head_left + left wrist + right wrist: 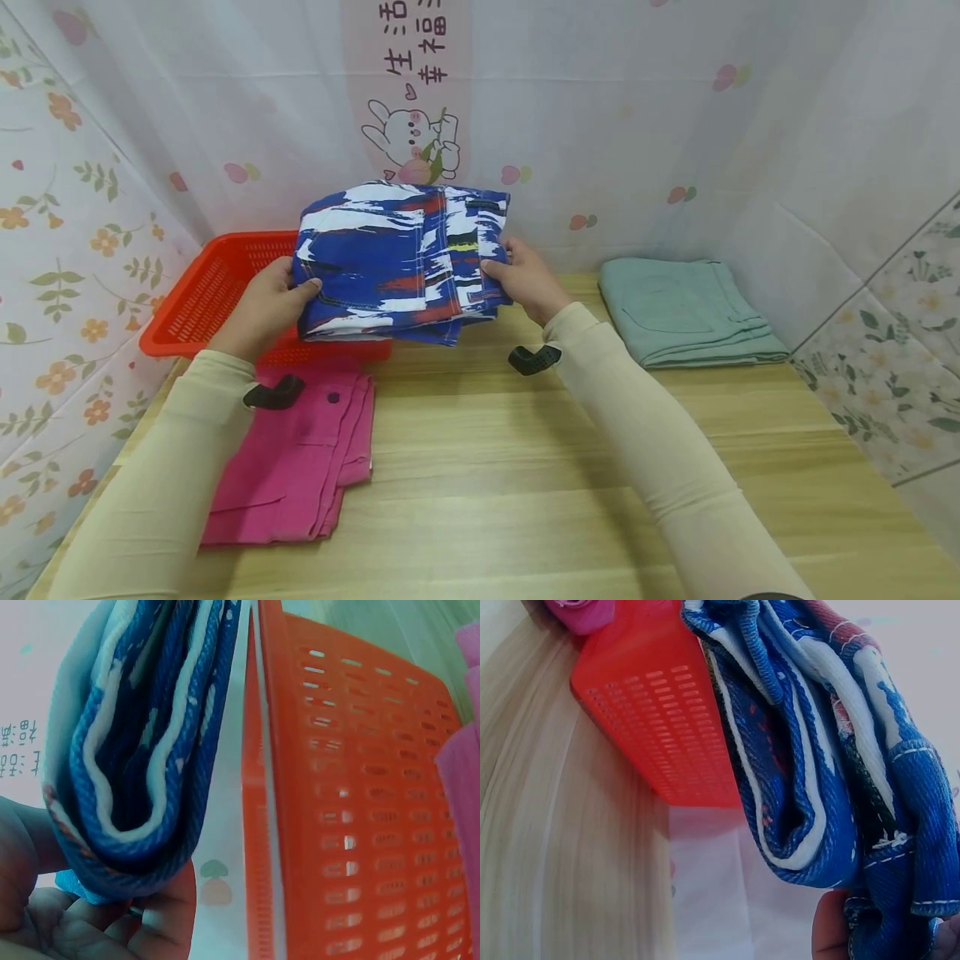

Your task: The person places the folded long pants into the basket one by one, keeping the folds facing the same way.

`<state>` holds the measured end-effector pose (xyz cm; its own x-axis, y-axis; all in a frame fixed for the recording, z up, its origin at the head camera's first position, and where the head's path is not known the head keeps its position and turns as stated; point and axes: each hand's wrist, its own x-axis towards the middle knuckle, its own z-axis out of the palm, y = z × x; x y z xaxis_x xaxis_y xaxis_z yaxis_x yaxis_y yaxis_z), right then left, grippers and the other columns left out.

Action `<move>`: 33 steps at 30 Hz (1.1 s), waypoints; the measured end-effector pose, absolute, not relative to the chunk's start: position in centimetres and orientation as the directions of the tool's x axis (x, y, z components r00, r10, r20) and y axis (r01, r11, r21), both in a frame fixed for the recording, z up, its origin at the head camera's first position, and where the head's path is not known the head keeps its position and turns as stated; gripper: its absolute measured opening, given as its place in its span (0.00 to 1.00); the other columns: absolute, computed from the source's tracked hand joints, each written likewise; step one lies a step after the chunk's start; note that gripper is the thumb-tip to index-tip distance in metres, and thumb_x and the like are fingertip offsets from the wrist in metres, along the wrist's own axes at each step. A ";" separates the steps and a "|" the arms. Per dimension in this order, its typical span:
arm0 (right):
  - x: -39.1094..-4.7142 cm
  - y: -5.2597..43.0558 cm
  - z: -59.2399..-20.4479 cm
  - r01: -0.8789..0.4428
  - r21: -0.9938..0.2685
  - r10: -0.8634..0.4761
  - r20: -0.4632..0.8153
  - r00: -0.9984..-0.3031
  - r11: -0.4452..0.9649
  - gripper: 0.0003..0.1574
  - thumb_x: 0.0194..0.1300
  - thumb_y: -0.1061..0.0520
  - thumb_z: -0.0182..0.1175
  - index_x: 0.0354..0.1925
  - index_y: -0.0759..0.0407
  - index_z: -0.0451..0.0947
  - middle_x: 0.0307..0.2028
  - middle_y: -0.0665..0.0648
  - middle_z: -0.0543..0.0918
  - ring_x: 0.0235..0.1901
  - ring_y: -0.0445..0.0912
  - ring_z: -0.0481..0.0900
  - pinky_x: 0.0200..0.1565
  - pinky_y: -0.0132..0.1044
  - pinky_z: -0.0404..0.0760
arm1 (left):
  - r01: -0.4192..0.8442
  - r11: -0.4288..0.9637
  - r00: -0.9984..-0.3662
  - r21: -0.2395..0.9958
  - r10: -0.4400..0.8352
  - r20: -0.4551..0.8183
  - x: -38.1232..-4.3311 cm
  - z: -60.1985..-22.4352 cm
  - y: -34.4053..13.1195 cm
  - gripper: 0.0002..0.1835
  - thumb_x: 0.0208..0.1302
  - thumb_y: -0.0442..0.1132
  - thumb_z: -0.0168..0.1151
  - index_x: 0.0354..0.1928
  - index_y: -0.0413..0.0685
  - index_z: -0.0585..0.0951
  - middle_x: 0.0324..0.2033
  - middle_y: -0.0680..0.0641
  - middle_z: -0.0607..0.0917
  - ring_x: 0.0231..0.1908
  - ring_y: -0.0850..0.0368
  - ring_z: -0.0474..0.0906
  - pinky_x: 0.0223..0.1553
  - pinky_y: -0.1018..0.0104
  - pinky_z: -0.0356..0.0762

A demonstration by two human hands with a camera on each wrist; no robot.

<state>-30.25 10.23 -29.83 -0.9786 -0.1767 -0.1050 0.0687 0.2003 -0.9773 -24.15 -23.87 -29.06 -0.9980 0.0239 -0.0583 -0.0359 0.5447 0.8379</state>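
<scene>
Folded blue, white and red patterned pants (pixel 367 267) are held up in the air, partly over the red basket. My left hand (pixel 272 302) grips their left edge, thumb on top and fingers underneath. On the waistband side, my right hand (pixel 531 279) pinches the right edge, its thumb on the near face. The left wrist view shows the folded layers of the pants (pixel 135 825) end-on, with the left hand (pixel 97 915) beneath. In the right wrist view the thick fold and belt loops of the pants (pixel 802 772) hide most of the right hand (pixel 831 930).
The red perforated basket (pixel 187 292) stands at the back left; its inside is mostly hidden. Folded pink pants (pixel 277 467) lie in front of it on the wooden table (pixel 480 500). Folded pale green pants (pixel 675 308) lie at the back right, near the curtained wall (pixel 600 108).
</scene>
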 end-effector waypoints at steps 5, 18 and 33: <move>-30.2 9.7 -29.5 0.075 -0.974 -0.179 -0.115 -0.977 0.216 0.29 0.75 0.55 0.54 0.70 0.54 0.59 0.54 0.59 0.77 0.47 0.51 0.83 0.47 0.42 0.83 | -0.031 0.557 -0.998 0.830 0.023 -0.054 -24.0 -28.7 -24.5 0.35 0.76 0.49 0.51 0.74 0.37 0.54 0.64 0.31 0.70 0.60 0.34 0.72 0.61 0.40 0.69; -30.3 8.2 -29.6 0.061 -0.983 -0.200 -0.096 -0.975 0.174 0.25 0.76 0.56 0.53 0.67 0.58 0.61 0.53 0.61 0.78 0.46 0.52 0.83 0.47 0.42 0.83 | -0.023 0.584 -1.000 0.811 0.002 -0.030 -23.9 -28.6 -25.8 0.36 0.76 0.49 0.51 0.74 0.35 0.54 0.64 0.29 0.69 0.60 0.31 0.70 0.60 0.38 0.68; -30.4 6.6 -29.3 0.042 -0.980 -0.201 -0.082 -0.976 0.196 0.26 0.75 0.56 0.54 0.67 0.58 0.62 0.53 0.60 0.78 0.44 0.51 0.84 0.44 0.42 0.84 | -0.024 0.619 -1.000 0.785 0.000 -0.031 -23.6 -28.1 -27.2 0.37 0.75 0.51 0.52 0.74 0.35 0.53 0.64 0.29 0.69 0.60 0.30 0.70 0.60 0.36 0.67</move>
